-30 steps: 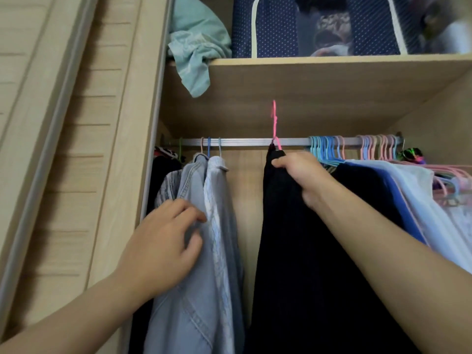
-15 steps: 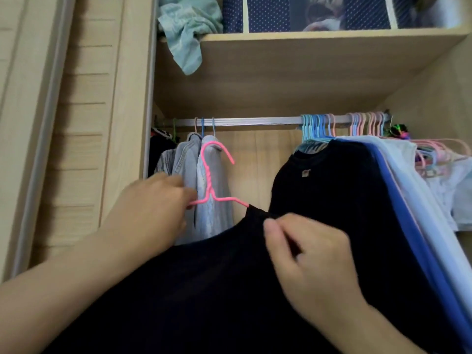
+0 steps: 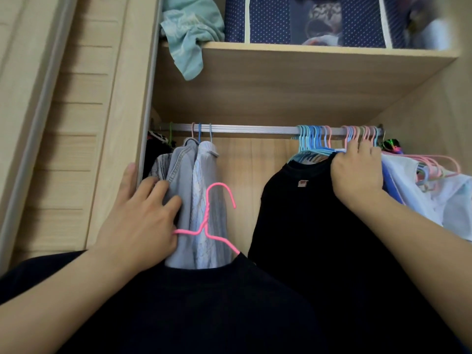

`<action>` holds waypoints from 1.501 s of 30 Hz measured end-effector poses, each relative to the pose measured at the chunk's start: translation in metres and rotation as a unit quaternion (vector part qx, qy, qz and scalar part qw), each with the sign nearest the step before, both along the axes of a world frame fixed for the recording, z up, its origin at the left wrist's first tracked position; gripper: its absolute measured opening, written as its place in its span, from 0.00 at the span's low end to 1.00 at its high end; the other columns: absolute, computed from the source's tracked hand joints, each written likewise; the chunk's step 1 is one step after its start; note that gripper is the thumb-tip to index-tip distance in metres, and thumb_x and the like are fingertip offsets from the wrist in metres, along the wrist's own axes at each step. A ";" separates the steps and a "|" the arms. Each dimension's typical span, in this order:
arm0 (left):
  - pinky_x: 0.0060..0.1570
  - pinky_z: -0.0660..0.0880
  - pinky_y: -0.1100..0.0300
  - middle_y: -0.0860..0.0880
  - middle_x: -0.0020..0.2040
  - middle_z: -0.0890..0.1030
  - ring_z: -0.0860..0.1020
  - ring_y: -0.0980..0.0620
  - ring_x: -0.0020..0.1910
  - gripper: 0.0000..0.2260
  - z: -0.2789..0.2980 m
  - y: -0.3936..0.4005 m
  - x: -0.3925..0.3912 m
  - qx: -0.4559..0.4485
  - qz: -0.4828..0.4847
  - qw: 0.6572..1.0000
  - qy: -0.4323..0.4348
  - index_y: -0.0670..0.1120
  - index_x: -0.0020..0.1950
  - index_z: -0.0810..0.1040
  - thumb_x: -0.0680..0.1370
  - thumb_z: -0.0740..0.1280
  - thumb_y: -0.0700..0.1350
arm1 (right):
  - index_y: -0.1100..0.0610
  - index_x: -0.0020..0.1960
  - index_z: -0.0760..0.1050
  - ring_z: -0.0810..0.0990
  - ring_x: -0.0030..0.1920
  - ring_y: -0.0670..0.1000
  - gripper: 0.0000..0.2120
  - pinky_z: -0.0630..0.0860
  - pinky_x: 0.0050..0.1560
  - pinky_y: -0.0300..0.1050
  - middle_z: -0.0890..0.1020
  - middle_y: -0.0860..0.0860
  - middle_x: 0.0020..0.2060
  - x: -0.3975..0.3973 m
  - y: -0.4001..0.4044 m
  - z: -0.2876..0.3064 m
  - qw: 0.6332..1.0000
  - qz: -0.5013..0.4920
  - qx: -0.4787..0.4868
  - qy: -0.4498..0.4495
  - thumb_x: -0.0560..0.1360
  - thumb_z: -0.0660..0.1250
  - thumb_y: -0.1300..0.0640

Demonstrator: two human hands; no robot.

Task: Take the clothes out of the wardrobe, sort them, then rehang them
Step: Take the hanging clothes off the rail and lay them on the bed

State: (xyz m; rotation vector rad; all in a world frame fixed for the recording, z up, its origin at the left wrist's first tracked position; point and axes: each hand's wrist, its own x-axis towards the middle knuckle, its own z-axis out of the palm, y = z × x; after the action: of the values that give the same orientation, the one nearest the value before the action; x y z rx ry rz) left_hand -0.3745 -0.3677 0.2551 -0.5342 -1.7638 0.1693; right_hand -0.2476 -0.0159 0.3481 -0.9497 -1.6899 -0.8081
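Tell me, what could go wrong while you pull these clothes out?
The dark garment on the pink hanger lies over the left arm, held only by the left hand, so it might slip off. The right hand grips the black T-shirt beside tightly packed hangers; tugging could snag them or drag neighbouring clothes off the rail.
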 end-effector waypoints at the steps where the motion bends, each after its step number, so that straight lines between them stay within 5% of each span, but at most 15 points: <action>1: 0.76 0.49 0.32 0.40 0.52 0.78 0.76 0.35 0.58 0.20 0.000 0.000 0.000 0.001 0.001 1.000 -0.003 0.43 0.47 0.81 0.67 0.57 0.53 | 0.60 0.56 0.79 0.73 0.53 0.60 0.12 0.70 0.52 0.50 0.75 0.59 0.53 -0.002 -0.004 0.003 1.000 0.002 -0.015 -0.016 0.75 0.65 0.57; 5: 0.76 0.49 0.31 0.40 0.51 0.78 0.76 0.35 0.57 0.19 0.000 0.001 -0.004 -0.003 0.001 1.000 0.000 0.43 0.46 0.81 0.66 0.58 0.53 | 0.65 0.59 0.76 0.77 0.48 0.63 0.13 0.74 0.46 0.51 0.77 0.61 0.50 -0.010 -0.019 0.031 0.953 0.235 -0.191 -0.006 0.77 0.63 0.59; 7: 0.75 0.50 0.31 0.40 0.51 0.78 0.77 0.35 0.56 0.19 -0.001 0.002 -0.005 -0.004 0.001 1.000 0.001 0.43 0.46 0.81 0.66 0.58 0.52 | 0.65 0.60 0.74 0.78 0.55 0.64 0.13 0.76 0.54 0.53 0.78 0.61 0.55 -0.013 -0.029 0.050 0.844 0.399 -0.356 0.032 0.79 0.63 0.58; 9: 0.76 0.50 0.32 0.40 0.50 0.77 0.77 0.36 0.55 0.18 -0.001 0.002 -0.006 -0.003 0.001 1.000 0.005 0.44 0.46 0.80 0.66 0.58 0.52 | 0.64 0.56 0.75 0.80 0.50 0.62 0.08 0.79 0.47 0.52 0.81 0.60 0.50 -0.020 -0.032 0.061 0.696 0.503 -0.506 0.083 0.79 0.64 0.61; 11: 0.76 0.49 0.33 0.41 0.48 0.77 0.77 0.36 0.52 0.18 0.000 0.002 -0.007 -0.002 0.001 1.000 0.011 0.44 0.45 0.80 0.66 0.58 0.52 | 0.65 0.56 0.75 0.80 0.44 0.60 0.08 0.77 0.39 0.49 0.81 0.61 0.46 -0.034 -0.027 0.063 0.636 0.530 -0.553 0.095 0.79 0.65 0.62; 19: 0.77 0.48 0.34 0.43 0.43 0.75 0.76 0.38 0.46 0.16 0.002 -0.002 -0.011 -0.012 0.040 0.999 0.003 0.45 0.46 0.80 0.68 0.60 0.52 | 0.65 0.62 0.75 0.72 0.33 0.49 0.14 0.69 0.29 0.41 0.78 0.58 0.50 -0.048 -0.041 0.082 0.640 0.611 -0.429 0.182 0.79 0.67 0.58; 23: 0.77 0.49 0.34 0.42 0.41 0.74 0.75 0.37 0.45 0.16 0.002 -0.003 -0.012 -0.012 0.040 0.999 0.017 0.44 0.47 0.80 0.68 0.61 0.52 | 0.61 0.51 0.75 0.81 0.31 0.49 0.04 0.75 0.25 0.36 0.81 0.54 0.40 -0.007 -0.066 0.040 0.532 0.686 -0.431 0.247 0.77 0.69 0.62; 27: 0.78 0.43 0.36 0.41 0.42 0.76 0.76 0.37 0.47 0.19 0.001 -0.005 -0.009 -0.006 0.050 0.999 0.000 0.44 0.50 0.80 0.67 0.59 0.52 | 0.56 0.55 0.82 0.86 0.49 0.55 0.10 0.80 0.51 0.49 0.86 0.54 0.47 0.054 -0.080 -0.032 0.476 0.753 -0.411 0.193 0.75 0.69 0.56; 30: 0.76 0.38 0.38 0.42 0.46 0.76 0.78 0.37 0.51 0.21 -0.010 -0.003 0.001 0.022 0.051 0.996 -0.074 0.45 0.54 0.81 0.63 0.67 0.49 | 0.55 0.50 0.83 0.85 0.47 0.56 0.08 0.80 0.49 0.50 0.86 0.57 0.46 0.106 -0.095 -0.115 0.400 0.796 -0.418 0.176 0.76 0.67 0.62; 32: 0.72 0.54 0.37 0.42 0.46 0.77 0.80 0.37 0.48 0.18 -0.030 0.002 0.024 0.041 0.048 0.990 -0.125 0.45 0.53 0.80 0.64 0.71 0.43 | 0.54 0.40 0.81 0.82 0.36 0.54 0.11 0.79 0.37 0.43 0.83 0.56 0.37 0.135 -0.105 -0.170 0.366 0.791 -0.459 0.172 0.72 0.66 0.68; 34: 0.52 0.73 0.43 0.41 0.45 0.78 0.80 0.36 0.44 0.11 -0.054 0.004 0.062 0.076 0.031 0.982 -0.171 0.45 0.50 0.78 0.68 0.70 0.39 | 0.53 0.34 0.76 0.75 0.32 0.54 0.12 0.71 0.31 0.41 0.76 0.56 0.31 0.160 -0.104 -0.214 0.357 0.772 -0.503 0.154 0.62 0.67 0.70; 36: 0.41 0.75 0.49 0.40 0.46 0.79 0.81 0.36 0.45 0.07 -0.083 0.004 0.102 0.109 0.034 0.967 -0.227 0.45 0.50 0.75 0.73 0.67 0.38 | 0.52 0.31 0.75 0.72 0.33 0.54 0.13 0.68 0.33 0.43 0.75 0.55 0.32 0.188 -0.100 -0.246 0.341 0.766 -0.532 0.120 0.53 0.63 0.68; 41: 0.47 0.77 0.51 0.41 0.53 0.81 0.81 0.38 0.51 0.10 -0.154 -0.002 0.195 0.107 0.197 0.901 -0.372 0.45 0.56 0.78 0.79 0.60 0.39 | 0.50 0.32 0.79 0.80 0.41 0.50 0.18 0.76 0.41 0.42 0.82 0.50 0.40 0.297 -0.062 -0.284 0.264 0.811 -0.518 0.066 0.56 0.62 0.72; 43: 0.46 0.79 0.53 0.41 0.50 0.82 0.81 0.40 0.49 0.10 -0.185 -0.008 0.232 0.144 0.219 0.864 -0.429 0.43 0.54 0.80 0.79 0.61 0.39 | 0.49 0.34 0.78 0.79 0.48 0.52 0.17 0.76 0.48 0.46 0.82 0.49 0.45 0.346 -0.042 -0.290 0.274 0.819 -0.501 0.052 0.54 0.64 0.69; 45: 0.35 0.76 0.58 0.42 0.40 0.81 0.80 0.43 0.37 0.08 -0.208 -0.014 0.274 0.196 0.221 0.801 -0.521 0.39 0.48 0.80 0.78 0.61 0.37 | 0.47 0.33 0.76 0.79 0.52 0.53 0.16 0.76 0.53 0.52 0.81 0.48 0.47 0.388 -0.029 -0.292 0.251 0.828 -0.498 0.051 0.54 0.67 0.67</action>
State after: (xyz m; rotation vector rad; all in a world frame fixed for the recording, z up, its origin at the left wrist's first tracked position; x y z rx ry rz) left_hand -0.1009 -0.3819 0.0466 0.1861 -2.8971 -0.2297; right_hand 0.1406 -0.0447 0.0562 0.5866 -1.7539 1.9031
